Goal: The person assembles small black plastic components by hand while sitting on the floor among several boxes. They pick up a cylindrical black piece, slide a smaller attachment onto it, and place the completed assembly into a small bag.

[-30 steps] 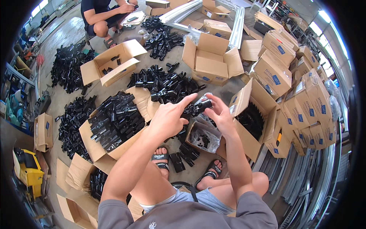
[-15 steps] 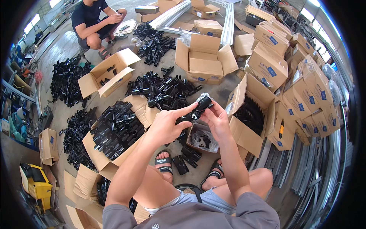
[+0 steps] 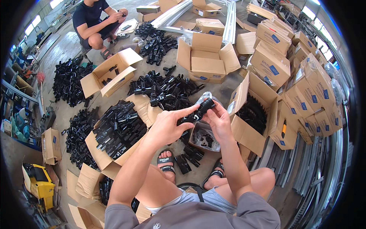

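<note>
Before me both hands hold a glossy black tube-shaped fitting (image 3: 206,105), tilted up to the right. My left hand (image 3: 170,124) has its thumb and forefinger closed round the lower end. My right hand (image 3: 219,119) grips the upper end with its fingertips. Below the hands is a small carton (image 3: 197,144) lined with clear plastic, holding small black pieces (image 3: 207,142). Several black fittings (image 3: 189,157) lie on the floor between my feet. Just beyond my hands spreads a heap of similar black fittings (image 3: 167,88).
An open carton of black parts (image 3: 253,114) stands to the right, beside stacked cartons (image 3: 310,91) and an orange-handled tool (image 3: 284,128). A carton piled with fittings (image 3: 120,131) is at left. A co-worker (image 3: 93,23) squats at the far left. Metal profiles (image 3: 312,168) lie right.
The view has shifted slightly. Both hands keep their hold on the fitting in nearly the same pose. The co-worker's hands have moved a little.
</note>
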A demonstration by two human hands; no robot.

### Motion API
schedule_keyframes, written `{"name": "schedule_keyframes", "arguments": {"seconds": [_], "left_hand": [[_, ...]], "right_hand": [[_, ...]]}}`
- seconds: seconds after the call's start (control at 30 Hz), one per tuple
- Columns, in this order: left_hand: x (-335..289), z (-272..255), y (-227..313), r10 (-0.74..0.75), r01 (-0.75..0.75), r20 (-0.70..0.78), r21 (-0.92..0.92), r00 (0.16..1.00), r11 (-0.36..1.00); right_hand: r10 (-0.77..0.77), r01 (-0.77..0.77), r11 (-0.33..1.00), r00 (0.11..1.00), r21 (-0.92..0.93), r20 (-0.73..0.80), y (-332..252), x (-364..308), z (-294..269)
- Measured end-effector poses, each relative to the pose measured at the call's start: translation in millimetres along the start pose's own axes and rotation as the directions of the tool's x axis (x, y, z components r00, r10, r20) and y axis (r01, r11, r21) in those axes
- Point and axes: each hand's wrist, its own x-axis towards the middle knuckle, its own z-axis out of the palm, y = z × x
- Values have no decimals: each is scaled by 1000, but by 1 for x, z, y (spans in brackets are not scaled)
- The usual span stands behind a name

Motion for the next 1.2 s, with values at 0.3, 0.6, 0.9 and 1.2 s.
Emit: {"name": "schedule_keyframes", "arguments": {"seconds": [0.3,0.6,0.9,1.2], "left_hand": [[-5,-6,2,-55,55,21,-4,998,998],[-8,-8,4,-41,41,-3,-29,999,999],[-12,-7,4,-36,35,29,10,999,999],[-7,-3,-4,-76,94,129,-140,989,986]], "right_hand": [[13,-15,999,999,51,33,3,-1,2],[-1,-3,995,999,95,47,5,-2,2],[10,-13,999,998,46,67,4,-4,2],[6,-5,998,1000,-66,7,-3,-4,9]]}}
